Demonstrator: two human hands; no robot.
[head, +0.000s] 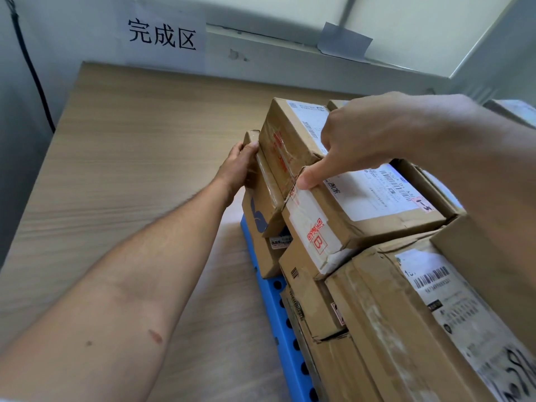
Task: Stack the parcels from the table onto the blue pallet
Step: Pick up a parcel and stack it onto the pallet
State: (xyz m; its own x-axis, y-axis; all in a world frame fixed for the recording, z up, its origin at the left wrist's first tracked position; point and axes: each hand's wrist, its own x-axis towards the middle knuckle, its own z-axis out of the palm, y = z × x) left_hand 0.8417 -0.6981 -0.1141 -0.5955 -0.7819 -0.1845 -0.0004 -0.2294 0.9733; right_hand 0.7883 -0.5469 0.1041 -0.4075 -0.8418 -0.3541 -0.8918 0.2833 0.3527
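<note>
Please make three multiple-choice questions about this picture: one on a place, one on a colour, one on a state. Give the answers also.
1. Where is the paper sign? A on the wall; B on a box lid; C on the floor.
2. What colour is the letter B on the taped parcel? A green; B red; C black.
3. What does the left hand do? A hangs free; B holds a pen; C grips the thin parcel.
Answers: 1 A, the sign is stuck on the wall. 2 B, the letter is printed red. 3 C, its fingers curl round the parcel's end.
</note>
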